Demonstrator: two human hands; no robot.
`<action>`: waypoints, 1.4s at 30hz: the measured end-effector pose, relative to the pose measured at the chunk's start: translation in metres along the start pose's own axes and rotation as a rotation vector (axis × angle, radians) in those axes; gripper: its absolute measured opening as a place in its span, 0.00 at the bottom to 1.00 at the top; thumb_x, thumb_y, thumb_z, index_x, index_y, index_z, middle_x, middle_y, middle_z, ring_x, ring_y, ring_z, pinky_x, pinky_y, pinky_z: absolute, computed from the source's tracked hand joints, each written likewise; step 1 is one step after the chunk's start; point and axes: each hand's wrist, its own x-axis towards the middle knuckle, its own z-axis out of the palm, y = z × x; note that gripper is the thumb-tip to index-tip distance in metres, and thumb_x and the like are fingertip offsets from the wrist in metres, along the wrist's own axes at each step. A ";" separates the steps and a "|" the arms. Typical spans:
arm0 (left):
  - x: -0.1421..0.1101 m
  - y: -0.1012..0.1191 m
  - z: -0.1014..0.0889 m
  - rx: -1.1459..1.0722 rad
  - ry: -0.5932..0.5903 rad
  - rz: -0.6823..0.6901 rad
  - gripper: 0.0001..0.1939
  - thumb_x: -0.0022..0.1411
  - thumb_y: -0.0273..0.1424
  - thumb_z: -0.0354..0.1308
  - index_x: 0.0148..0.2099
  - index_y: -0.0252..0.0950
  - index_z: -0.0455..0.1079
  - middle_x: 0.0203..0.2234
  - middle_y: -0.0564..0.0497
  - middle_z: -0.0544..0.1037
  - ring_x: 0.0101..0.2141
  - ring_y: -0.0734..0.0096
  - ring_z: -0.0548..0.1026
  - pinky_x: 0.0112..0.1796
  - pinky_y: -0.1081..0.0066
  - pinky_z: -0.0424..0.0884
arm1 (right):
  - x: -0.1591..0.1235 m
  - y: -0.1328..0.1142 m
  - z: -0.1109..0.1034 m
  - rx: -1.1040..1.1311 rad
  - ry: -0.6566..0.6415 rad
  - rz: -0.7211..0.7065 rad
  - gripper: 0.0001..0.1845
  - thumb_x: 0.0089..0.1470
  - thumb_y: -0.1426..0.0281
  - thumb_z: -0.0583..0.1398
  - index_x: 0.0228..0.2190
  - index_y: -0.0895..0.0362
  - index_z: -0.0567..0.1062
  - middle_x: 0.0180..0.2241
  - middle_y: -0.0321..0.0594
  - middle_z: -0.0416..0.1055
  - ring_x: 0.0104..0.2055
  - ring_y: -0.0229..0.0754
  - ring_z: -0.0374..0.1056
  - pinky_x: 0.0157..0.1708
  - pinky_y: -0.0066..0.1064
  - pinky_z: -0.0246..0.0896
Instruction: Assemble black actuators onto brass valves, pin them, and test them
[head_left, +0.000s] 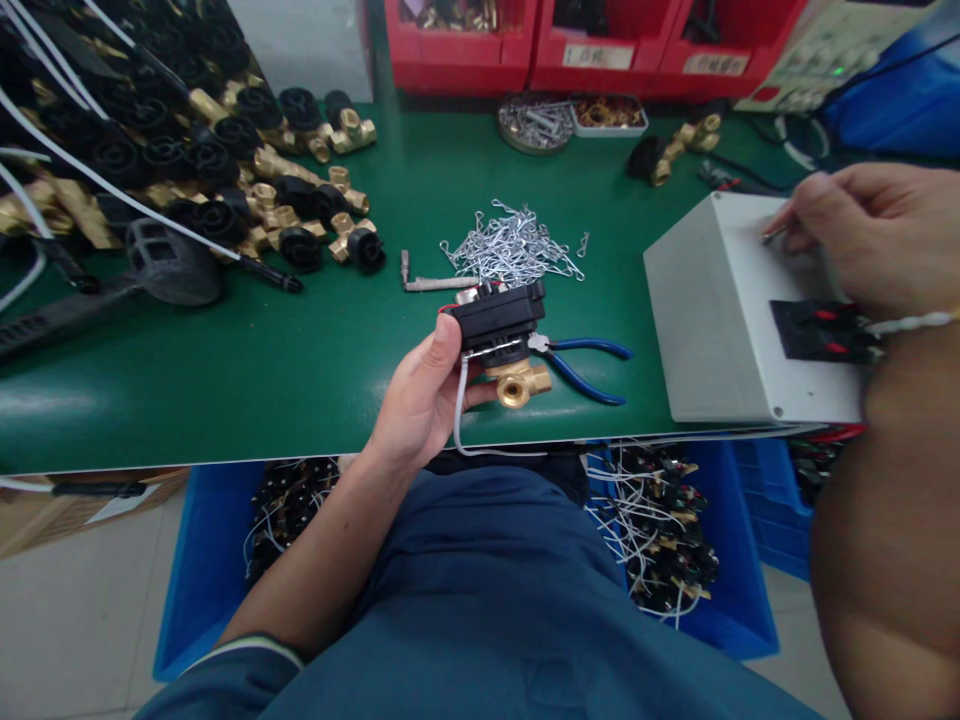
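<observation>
My left hand (427,390) is closed around a valve with a black actuator housing (499,318) and a brass body (517,385). A white cable (459,410) hangs from it towards the table's front edge. Just right of the valve lie pliers (592,370) with blue handles, their jaws close to its black collar. Over a pale grey box (720,330), my right hand (862,225) has its fingers pinched at a small metal toggle switch (772,237) on the top face. A black terminal with red marks (821,332) sits on the same face, by my wrist.
Silvery spring clips (517,245) lie heaped behind the valve, beside a bent wrapped tool (435,284). Brass valves with black caps (300,215) crowd the left. Red bins (465,60) line the back. Below the edge, blue crates (739,560) hold cabled parts. A power screwdriver-like black tool (172,265) lies left.
</observation>
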 end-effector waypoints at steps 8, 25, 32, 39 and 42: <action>-0.001 0.004 0.002 0.003 0.007 0.062 0.24 0.51 0.39 0.75 0.47 0.35 0.75 0.41 0.48 0.85 0.41 0.63 0.84 0.40 0.72 0.80 | 0.000 -0.001 -0.001 0.002 -0.001 0.006 0.17 0.66 0.72 0.56 0.24 0.58 0.71 0.24 0.33 0.65 0.27 0.31 0.57 0.37 0.32 0.53; -0.003 0.007 0.005 0.047 0.106 -0.082 0.22 0.73 0.41 0.52 0.61 0.33 0.71 0.42 0.42 0.85 0.51 0.54 0.82 0.51 0.60 0.79 | 0.005 0.019 0.005 0.173 0.004 -0.179 0.26 0.68 0.53 0.53 0.30 0.59 0.76 0.27 0.39 0.70 0.27 0.31 0.62 0.37 0.34 0.62; -0.001 0.007 0.004 0.043 0.137 -0.086 0.21 0.74 0.40 0.49 0.50 0.30 0.77 0.37 0.41 0.85 0.44 0.56 0.84 0.44 0.63 0.81 | 0.013 0.031 0.007 0.141 0.018 -0.189 0.19 0.67 0.61 0.55 0.33 0.57 0.80 0.29 0.39 0.74 0.28 0.32 0.65 0.35 0.32 0.62; -0.001 0.003 -0.001 0.042 0.146 -0.056 0.20 0.71 0.41 0.53 0.50 0.31 0.77 0.36 0.41 0.85 0.46 0.53 0.84 0.46 0.58 0.80 | 0.022 0.042 0.012 0.186 0.023 -0.210 0.17 0.63 0.62 0.56 0.29 0.56 0.80 0.28 0.39 0.74 0.27 0.33 0.65 0.33 0.31 0.61; -0.001 0.004 -0.001 0.044 0.137 -0.059 0.21 0.71 0.43 0.54 0.49 0.30 0.77 0.37 0.40 0.85 0.47 0.53 0.83 0.48 0.57 0.80 | 0.024 0.046 0.013 0.191 0.022 -0.212 0.16 0.63 0.62 0.57 0.30 0.56 0.81 0.29 0.40 0.75 0.27 0.32 0.65 0.32 0.30 0.60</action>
